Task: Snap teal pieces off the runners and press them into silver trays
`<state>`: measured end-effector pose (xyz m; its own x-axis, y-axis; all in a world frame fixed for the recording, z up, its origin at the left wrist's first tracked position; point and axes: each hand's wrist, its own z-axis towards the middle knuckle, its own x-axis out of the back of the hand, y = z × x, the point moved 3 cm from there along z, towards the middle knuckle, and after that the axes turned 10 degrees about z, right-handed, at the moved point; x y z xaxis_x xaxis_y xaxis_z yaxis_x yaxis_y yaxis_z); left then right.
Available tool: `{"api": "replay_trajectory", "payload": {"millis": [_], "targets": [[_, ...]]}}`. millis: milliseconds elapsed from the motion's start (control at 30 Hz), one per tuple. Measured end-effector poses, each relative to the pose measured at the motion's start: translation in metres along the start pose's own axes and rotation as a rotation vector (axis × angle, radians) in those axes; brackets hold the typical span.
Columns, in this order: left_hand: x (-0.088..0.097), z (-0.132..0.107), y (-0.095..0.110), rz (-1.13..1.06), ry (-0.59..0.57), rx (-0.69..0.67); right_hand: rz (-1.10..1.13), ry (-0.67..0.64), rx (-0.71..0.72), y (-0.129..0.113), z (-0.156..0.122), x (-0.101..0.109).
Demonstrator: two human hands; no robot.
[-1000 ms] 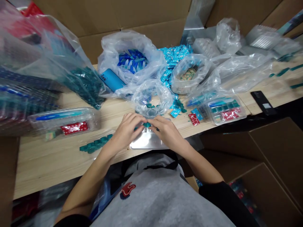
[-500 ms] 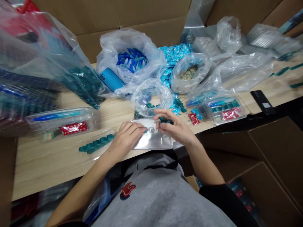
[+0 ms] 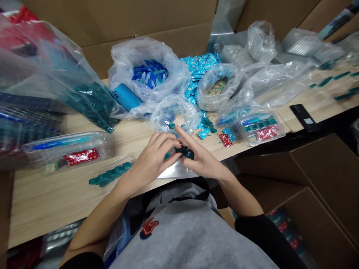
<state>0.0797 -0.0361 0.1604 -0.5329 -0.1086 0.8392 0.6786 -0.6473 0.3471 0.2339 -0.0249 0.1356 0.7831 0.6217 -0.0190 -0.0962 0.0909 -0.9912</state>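
Note:
Dark green plastic pots (image 3: 188, 153), joined in what looks like a short strip, are held between my two hands above a shiny clear plastic tray (image 3: 175, 172). My left hand (image 3: 157, 155) is closed, thumb and fingers pinching the left end of the pots. The thumb and curled fingers of my right hand (image 3: 202, 160) close round the right end, its index finger stretched out. Both hands hide much of the tray. A similar strip of green pots (image 3: 110, 175) lies on the table left of my left forearm.
A filled clear pack (image 3: 70, 145) sits at the left, another (image 3: 263, 129) at the right. Behind my hands stand an open bag of blue pieces (image 3: 150, 73), a blue phone (image 3: 126, 96) and a small bag (image 3: 217, 91). A black phone (image 3: 304, 117) lies far right.
My left hand has moved up off the tray and met my right hand at the green pots. The pots were only in my right hand before. The view has shifted slightly.

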Motion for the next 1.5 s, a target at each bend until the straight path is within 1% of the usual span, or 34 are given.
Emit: {"api": "replay_trajectory", "payload": {"millis": [33,133,200,267,367,433,533,633,700,733,800,900,933,1000,1033,1100,1200,1267,1367,1400,1433,1500], "targets": [[0.000,-0.001,-0.001,-0.044,0.011,0.015,-0.006,0.021,0.003,-0.001,0.000,0.000],[0.000,-0.005,-0.007,-0.209,0.075,0.115,-0.004,0.147,0.020,-0.003,0.000,0.002],[0.000,-0.008,-0.009,-0.280,0.094,0.170,-0.005,0.219,0.038,-0.003,0.001,0.002],[0.001,-0.009,-0.008,-0.262,0.092,0.182,-0.031,0.272,0.062,-0.002,0.001,0.001],[0.003,-0.012,-0.005,-0.166,0.072,0.189,-0.080,0.319,0.049,0.001,0.000,0.001],[0.002,-0.015,-0.006,-0.157,0.027,0.225,-0.098,0.292,0.003,0.002,-0.002,0.002],[-0.003,-0.021,-0.008,-0.250,-0.105,0.247,-0.150,0.181,-0.078,0.000,-0.006,0.002],[-0.009,-0.026,-0.007,-0.285,-0.233,0.287,-0.294,0.091,-0.192,-0.003,-0.011,0.002],[-0.013,-0.027,-0.006,-0.230,-0.274,0.328,-0.393,0.076,-0.264,-0.003,-0.013,0.003],[-0.014,-0.026,-0.006,-0.195,-0.280,0.340,-0.422,0.093,-0.282,-0.002,-0.014,0.004],[-0.017,-0.024,-0.006,-0.144,-0.284,0.342,-0.419,0.171,-0.278,-0.002,-0.015,0.009],[-0.022,-0.020,-0.013,-0.122,-0.305,0.364,-0.345,0.316,-0.232,-0.001,-0.016,0.021],[-0.024,-0.019,-0.017,-0.130,-0.323,0.374,-0.304,0.342,-0.216,0.000,-0.016,0.025],[-0.026,-0.019,-0.021,-0.142,-0.356,0.376,-0.194,0.350,-0.170,0.000,-0.017,0.029],[-0.026,-0.020,-0.022,-0.132,-0.357,0.367,-0.121,0.333,-0.151,0.001,-0.017,0.030],[-0.026,-0.021,-0.022,-0.070,-0.325,0.331,0.072,0.256,-0.148,0.004,-0.016,0.028],[-0.025,-0.021,-0.018,0.022,-0.271,0.255,0.398,0.135,-0.170,0.010,-0.014,0.019],[-0.022,-0.019,-0.013,0.023,-0.201,0.209,0.525,0.089,-0.143,0.014,-0.011,0.013],[-0.012,-0.011,-0.003,-0.037,-0.008,0.151,0.558,0.054,-0.110,0.017,-0.007,0.007],[-0.010,-0.008,0.001,-0.052,0.033,0.127,0.538,0.046,-0.111,0.017,-0.007,0.006],[-0.008,-0.005,0.005,-0.057,0.053,0.097,0.500,0.037,-0.117,0.016,-0.007,0.006],[-0.006,0.002,0.011,-0.047,0.050,0.040,0.395,0.021,-0.118,0.012,-0.007,0.006]]}}
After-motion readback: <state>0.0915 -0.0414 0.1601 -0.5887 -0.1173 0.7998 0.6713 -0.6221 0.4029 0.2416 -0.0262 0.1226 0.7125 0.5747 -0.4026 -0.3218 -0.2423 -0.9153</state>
